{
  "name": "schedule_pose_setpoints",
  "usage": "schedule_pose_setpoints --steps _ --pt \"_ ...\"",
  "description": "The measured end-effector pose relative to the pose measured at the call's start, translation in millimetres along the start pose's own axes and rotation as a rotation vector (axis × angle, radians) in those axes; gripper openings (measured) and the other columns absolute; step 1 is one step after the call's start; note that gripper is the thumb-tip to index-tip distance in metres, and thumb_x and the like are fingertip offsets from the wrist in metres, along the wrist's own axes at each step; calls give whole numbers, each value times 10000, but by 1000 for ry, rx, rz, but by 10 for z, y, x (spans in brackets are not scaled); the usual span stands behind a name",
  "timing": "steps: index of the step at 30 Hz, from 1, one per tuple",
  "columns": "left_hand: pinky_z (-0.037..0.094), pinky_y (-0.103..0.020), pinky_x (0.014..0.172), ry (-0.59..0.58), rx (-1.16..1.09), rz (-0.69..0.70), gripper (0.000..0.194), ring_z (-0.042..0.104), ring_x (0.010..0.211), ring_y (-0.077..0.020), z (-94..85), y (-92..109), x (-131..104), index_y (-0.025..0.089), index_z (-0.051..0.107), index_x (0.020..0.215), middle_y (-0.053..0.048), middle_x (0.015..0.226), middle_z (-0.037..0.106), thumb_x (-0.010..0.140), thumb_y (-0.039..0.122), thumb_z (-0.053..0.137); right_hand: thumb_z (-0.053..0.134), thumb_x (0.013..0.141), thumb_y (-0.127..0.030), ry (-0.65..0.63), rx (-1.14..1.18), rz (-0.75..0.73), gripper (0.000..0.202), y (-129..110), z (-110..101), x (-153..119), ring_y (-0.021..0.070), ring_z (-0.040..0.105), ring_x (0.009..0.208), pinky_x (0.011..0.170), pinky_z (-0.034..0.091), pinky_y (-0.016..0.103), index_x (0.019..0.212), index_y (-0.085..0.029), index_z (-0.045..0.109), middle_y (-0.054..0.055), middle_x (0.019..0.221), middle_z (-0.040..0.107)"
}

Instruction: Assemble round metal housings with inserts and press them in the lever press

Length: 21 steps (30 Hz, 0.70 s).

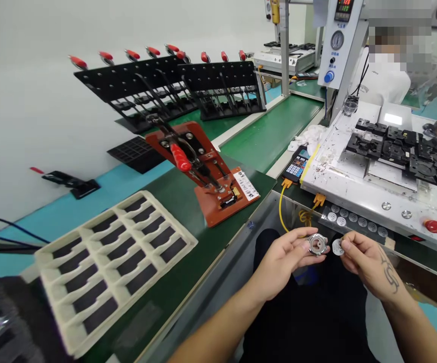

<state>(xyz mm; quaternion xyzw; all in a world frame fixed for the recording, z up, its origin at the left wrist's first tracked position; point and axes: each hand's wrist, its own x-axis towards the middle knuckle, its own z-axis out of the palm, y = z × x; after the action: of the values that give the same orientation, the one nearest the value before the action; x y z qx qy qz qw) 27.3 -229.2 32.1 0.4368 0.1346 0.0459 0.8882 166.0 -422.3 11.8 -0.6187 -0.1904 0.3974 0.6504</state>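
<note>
Above my lap, my left hand (292,254) holds a round metal watch case (317,244) between thumb and fingers, its ring facing up. Just to its right, my right hand (365,259) pinches a small pale round disc (337,247) by its edge. The case and the disc are a small gap apart. Beyond my hands, a dark strip (349,224) with several similar pale discs lies at the front of the white machine.
A red clamp fixture (218,201) stands on the green bench (176,186). A cream compartment tray (85,232) lies left. The white machine (339,161) with black fixtures (394,151) is at right, near a keypad device (297,164). A person (382,80) sits behind it.
</note>
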Motion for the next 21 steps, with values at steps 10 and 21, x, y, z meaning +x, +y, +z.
schedule_pose_setpoints --steps 10,21 --pt "625 -440 1019 18 -76 -45 488 751 1125 -301 27 9 -26 141 673 1313 -158 1226 750 928 417 787 659 1052 -505 -26 -19 -6 359 -4 13 -31 107 363 573 552 209 294 925 -191 540 -24 663 489" --pt "609 -466 1069 -4 46 23 506 712 1207 -296 44 -68 -9 125 636 1370 -165 1272 732 972 421 736 652 1057 -443 13 -334 -291 283 -239 230 42 216 568 1091 920 460 321 917 -199 631 75 1197 598"
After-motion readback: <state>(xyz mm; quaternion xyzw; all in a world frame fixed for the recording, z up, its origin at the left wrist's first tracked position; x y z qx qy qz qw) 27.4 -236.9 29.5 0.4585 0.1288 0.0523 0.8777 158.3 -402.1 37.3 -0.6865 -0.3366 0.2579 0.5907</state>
